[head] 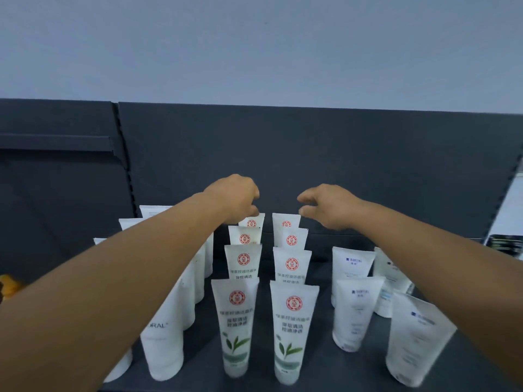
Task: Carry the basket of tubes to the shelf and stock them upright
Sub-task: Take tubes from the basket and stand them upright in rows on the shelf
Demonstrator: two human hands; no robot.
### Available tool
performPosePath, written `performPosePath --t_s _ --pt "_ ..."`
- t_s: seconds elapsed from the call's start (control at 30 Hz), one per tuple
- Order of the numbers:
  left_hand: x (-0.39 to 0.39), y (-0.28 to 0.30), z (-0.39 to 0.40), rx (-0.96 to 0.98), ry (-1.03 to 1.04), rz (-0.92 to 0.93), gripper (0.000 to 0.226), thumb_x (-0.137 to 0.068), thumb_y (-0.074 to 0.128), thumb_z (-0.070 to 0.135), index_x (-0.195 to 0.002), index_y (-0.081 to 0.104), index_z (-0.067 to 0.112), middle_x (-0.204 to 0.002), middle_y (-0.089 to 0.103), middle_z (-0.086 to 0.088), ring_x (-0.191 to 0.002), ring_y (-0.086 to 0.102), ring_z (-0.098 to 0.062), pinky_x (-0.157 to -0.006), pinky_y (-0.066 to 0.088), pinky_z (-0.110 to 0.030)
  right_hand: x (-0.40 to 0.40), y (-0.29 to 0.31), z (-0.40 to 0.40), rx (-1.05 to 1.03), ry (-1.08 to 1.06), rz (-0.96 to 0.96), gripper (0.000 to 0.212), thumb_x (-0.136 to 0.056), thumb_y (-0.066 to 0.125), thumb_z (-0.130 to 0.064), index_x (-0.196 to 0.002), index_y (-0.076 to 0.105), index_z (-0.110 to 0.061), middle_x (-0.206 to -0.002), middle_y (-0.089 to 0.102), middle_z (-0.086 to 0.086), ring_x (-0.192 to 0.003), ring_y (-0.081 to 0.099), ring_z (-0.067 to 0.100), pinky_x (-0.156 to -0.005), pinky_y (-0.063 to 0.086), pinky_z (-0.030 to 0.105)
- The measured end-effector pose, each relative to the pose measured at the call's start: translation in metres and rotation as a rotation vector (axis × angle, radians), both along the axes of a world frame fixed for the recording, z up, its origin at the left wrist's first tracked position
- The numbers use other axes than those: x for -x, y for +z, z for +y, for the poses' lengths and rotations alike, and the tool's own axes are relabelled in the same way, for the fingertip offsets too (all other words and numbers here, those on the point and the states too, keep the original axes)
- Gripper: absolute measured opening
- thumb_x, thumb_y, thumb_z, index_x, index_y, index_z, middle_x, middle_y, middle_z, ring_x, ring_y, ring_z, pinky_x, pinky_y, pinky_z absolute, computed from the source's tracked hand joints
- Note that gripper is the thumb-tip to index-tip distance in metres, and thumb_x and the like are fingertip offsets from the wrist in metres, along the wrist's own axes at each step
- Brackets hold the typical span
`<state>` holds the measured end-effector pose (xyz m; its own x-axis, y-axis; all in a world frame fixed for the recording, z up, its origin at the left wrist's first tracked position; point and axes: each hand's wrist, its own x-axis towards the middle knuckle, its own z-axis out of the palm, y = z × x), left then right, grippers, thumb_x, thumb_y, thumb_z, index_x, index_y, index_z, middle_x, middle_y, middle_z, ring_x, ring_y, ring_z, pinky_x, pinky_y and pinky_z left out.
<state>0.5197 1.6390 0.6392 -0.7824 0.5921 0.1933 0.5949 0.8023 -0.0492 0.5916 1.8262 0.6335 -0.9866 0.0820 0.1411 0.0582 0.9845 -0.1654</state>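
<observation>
Dark grey metal shelf (319, 372) against a pale wall, stocked with upright white plastic tubes (237, 326) in rows. Left hand (235, 198) pinching the rearmost left tube's top; right hand (331, 207) loosely curled just beside the rearmost right tube, holding nothing.

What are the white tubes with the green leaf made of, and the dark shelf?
The green-leaf tubes look like soft plastic with a matte, slightly frosted finish; their tops are crimped flat. The shelf looks like dark painted metal, smooth and dull, with a slotted upright behind it, though I can't be sure.
</observation>
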Motion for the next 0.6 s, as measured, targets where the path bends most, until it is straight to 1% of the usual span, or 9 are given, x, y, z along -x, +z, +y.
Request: performPosePath --t_s 0.03,0.07,0.1,0.17,0.23,0.33,0.4,0.47,0.6 --pt "-0.011 0.003 0.0 -0.006 -0.008 0.007 0.023 -0.092 0.057 0.031 -0.078 0.057 0.012 -0.091 0.061 -0.006 -0.078 0.058 -0.021 -0.066 0.046 -0.03 -0.011 0.003 -0.001 0.004 -0.004 0.01 0.036 -0.1 0.046 -0.028 -0.123 0.058 -0.003 -0.128 0.058 0.012 -0.118 0.053 0.029 -0.099 0.045 0.039" --pt "-0.021 0.005 0.0 -0.006 -0.018 0.01 0.023 -0.092 0.056 0.032 -0.082 0.059 0.011 -0.094 0.062 -0.007 -0.081 0.059 -0.022 -0.068 0.048 -0.032 -0.024 0.005 -0.002 0.004 -0.006 0.017 0.035 -0.1 0.045 -0.028 -0.122 0.059 -0.003 -0.127 0.059 0.011 -0.117 0.054 0.028 -0.097 0.044 0.036" --pt "-0.031 0.006 0.001 -0.01 -0.035 0.013 0.024 -0.093 0.056 0.033 -0.095 0.063 0.01 -0.102 0.064 -0.007 -0.089 0.061 -0.023 -0.074 0.052 -0.034 -0.036 0.008 -0.002 0.001 -0.009 0.021 0.034 -0.101 0.044 -0.028 -0.121 0.06 -0.005 -0.126 0.06 0.008 -0.116 0.053 0.027 -0.095 0.043 0.033" --pt "-0.054 0.008 0.003 -0.017 -0.061 0.009 0.034 -0.093 0.056 0.036 -0.115 0.062 0.011 -0.117 0.064 -0.007 -0.104 0.062 -0.026 -0.088 0.053 -0.039 -0.061 0.012 -0.003 -0.008 -0.021 0.028 0.034 -0.101 0.043 -0.028 -0.121 0.06 -0.007 -0.126 0.06 0.007 -0.117 0.053 0.027 -0.097 0.043 0.034" --pt "-0.076 0.008 0.008 -0.014 -0.093 0.005 0.036 -0.092 0.057 0.036 -0.118 0.061 0.011 -0.12 0.063 -0.007 -0.106 0.061 -0.026 -0.091 0.053 -0.04 -0.084 0.014 -0.002 -0.016 -0.038 0.034 0.034 -0.101 0.042 -0.027 -0.121 0.06 -0.005 -0.128 0.059 0.008 -0.118 0.053 0.028 -0.1 0.043 0.039" --pt "-0.106 0.008 0.019 -0.023 -0.148 -0.007 0.034 -0.091 0.059 0.035 -0.117 0.062 0.013 -0.119 0.064 -0.005 -0.103 0.062 -0.025 -0.089 0.053 -0.04 -0.116 0.014 0.004 -0.026 -0.06 0.046 0.034 -0.101 0.043 -0.026 -0.123 0.059 -0.006 -0.13 0.058 0.007 -0.118 0.053 0.028 -0.098 0.044 0.039" --pt "-0.126 0.007 0.026 -0.033 -0.176 -0.031 0.042 -0.092 0.059 0.035 -0.13 0.056 0.018 -0.13 0.058 -0.002 -0.114 0.058 -0.024 -0.095 0.05 -0.04 -0.134 0.014 0.011 -0.025 -0.076 0.048 0.033 -0.1 0.045 -0.026 -0.125 0.058 -0.009 -0.13 0.058 0.006 -0.117 0.054 0.027 -0.095 0.046 0.036" --pt "-0.142 0.004 0.036 -0.024 -0.196 -0.052 0.05 -0.093 0.058 0.034 -0.139 0.047 0.019 -0.138 0.053 -0.001 -0.122 0.052 -0.024 -0.1 0.046 -0.039 -0.147 0.012 0.022 -0.016 -0.087 0.047 0.032 -0.099 0.048 -0.026 -0.125 0.058 -0.011 -0.128 0.059 0.006 -0.117 0.055 0.027 -0.098 0.045 0.039" --pt "-0.155 0.002 0.061 0.013 -0.208 -0.052 0.048 -0.093 0.059 0.031 -0.138 0.048 0.019 -0.137 0.054 -0.002 -0.121 0.054 -0.025 -0.1 0.046 -0.038 -0.16 0.009 0.051 -0.003 -0.123 0.037 0.033 -0.094 0.055 -0.023 -0.12 0.058 -0.003 -0.123 0.061 0.012 -0.113 0.058 0.03 -0.095 0.048 0.044"
